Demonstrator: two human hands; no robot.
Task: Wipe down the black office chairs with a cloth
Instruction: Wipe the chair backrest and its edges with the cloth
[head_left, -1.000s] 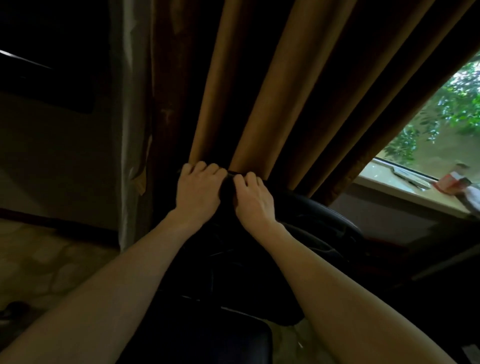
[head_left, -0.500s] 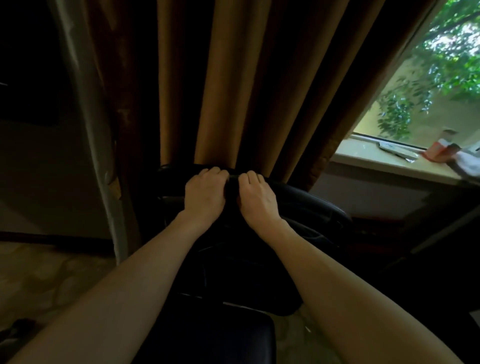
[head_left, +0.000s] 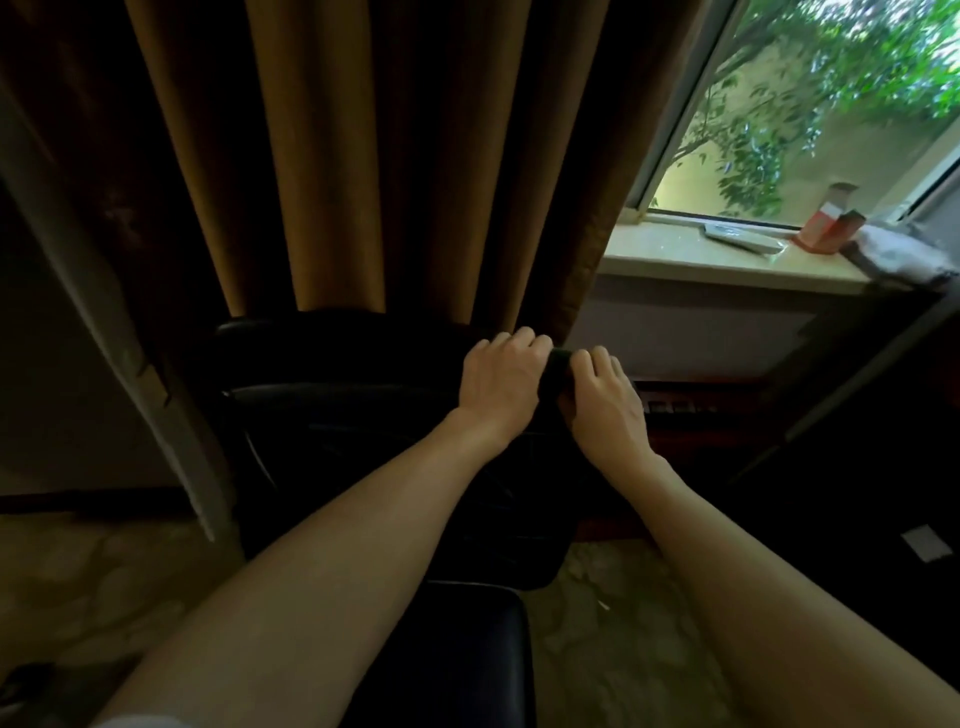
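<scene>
Both the left hand (head_left: 501, 382) and the right hand (head_left: 605, 402) curl round a dark cloth (head_left: 555, 371) on the black chair (head_left: 332, 415) back's top edge; gripping there may roll it into the curtain (head_left: 363, 156).

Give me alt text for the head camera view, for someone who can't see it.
Both hands, left hand and right hand, grip a dark cloth at the top of a black office chair, before brown curtains beside a daylit window.
</scene>
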